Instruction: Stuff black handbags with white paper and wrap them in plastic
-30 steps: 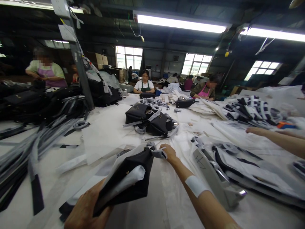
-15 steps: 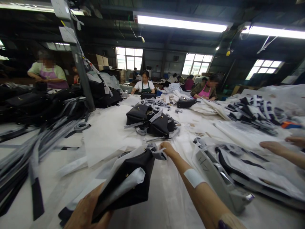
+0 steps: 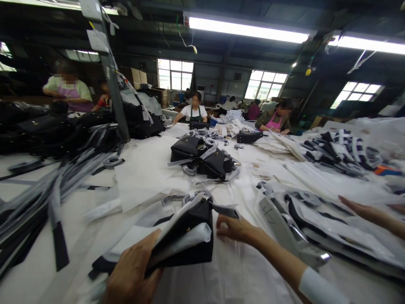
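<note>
A black handbag [image 3: 183,255] with a small gold stud lies tilted in front of me on the table. White stuffing paper [image 3: 193,237] pokes out of its opening. My left hand [image 3: 134,266] grips the bag's near left end, thumb below and fingers over the top edge. Just off the bag's right end is my right hand [image 3: 232,228], its fingers loosely bent and apart, with nothing visible in them. A wrapped grey strap end [image 3: 225,210] sticks out from the bag's top right corner above that hand.
Two black bags [image 3: 211,162] with wrapped handles lie farther up the table. Long wrapped straps [image 3: 63,190] fill the left side. At right stand a grey holder [image 3: 278,223] and a pile of wrapped pieces [image 3: 335,228], with another person's hand [image 3: 360,209] nearby. Co-workers sit beyond.
My right hand has come off the bag's top corner and moved down and nearer, beside its right end. The bag, still in my left hand, has shifted right and tipped flatter.
</note>
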Demonstrator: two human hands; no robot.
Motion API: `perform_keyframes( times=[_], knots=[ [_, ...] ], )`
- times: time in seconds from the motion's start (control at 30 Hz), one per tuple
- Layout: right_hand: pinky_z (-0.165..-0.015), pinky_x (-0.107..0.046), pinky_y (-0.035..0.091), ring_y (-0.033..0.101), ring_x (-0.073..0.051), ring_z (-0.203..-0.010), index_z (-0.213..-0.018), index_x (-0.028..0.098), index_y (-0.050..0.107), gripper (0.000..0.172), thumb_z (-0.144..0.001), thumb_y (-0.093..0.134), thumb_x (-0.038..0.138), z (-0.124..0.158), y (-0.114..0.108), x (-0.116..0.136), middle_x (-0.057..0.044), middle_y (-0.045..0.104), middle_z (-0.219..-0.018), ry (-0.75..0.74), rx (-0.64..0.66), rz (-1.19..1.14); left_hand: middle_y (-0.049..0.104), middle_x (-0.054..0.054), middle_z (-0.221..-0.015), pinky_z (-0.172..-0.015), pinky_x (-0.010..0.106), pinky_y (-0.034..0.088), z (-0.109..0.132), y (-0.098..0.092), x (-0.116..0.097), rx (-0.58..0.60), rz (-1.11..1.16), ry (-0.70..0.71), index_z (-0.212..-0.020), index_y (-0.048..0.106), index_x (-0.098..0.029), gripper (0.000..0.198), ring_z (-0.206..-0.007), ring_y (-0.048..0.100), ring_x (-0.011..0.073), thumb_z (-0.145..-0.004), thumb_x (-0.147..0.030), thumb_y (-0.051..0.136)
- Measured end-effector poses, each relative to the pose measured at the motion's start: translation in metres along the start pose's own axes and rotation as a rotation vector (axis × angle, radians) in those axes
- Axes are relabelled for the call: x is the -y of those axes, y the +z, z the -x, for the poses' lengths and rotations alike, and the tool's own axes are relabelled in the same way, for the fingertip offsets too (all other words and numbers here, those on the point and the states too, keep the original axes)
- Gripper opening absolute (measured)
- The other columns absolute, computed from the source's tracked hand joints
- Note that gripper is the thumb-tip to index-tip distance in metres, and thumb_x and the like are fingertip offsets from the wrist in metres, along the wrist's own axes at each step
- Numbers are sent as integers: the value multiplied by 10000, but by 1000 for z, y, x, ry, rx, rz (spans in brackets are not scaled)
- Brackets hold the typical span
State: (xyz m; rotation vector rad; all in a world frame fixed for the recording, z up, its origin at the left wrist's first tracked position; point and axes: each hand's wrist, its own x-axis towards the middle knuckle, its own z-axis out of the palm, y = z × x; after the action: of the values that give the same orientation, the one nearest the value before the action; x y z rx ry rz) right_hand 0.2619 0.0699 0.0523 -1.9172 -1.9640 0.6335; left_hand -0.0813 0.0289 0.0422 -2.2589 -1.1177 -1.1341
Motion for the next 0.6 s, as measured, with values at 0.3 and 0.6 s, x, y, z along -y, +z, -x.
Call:
perform_keyframes(
  times=[0.3,0.6],
  knots=[
    [-740,-343,466,675,-256,-801,-753,263,719,153,-798,587,327,61,-72,-62,-45,737,-810,73,-150,124,682,45,-1242,-968,323,442,-7,41,-68,11,38,45,-1331,575,-196,448,-1143,621,188,-936,-60,411],
    [-839,-289,489,662,-211,-897,-904,235,740,220,-901,545,336,27,-58,38,-40,744,-958,-223,-194,-49,707,39,-1182,-1013,301,412,31,85,-99,-138,101,98,-1276,640,-246,398,-1187,594,186,-1046,-205,318]
  ],
)
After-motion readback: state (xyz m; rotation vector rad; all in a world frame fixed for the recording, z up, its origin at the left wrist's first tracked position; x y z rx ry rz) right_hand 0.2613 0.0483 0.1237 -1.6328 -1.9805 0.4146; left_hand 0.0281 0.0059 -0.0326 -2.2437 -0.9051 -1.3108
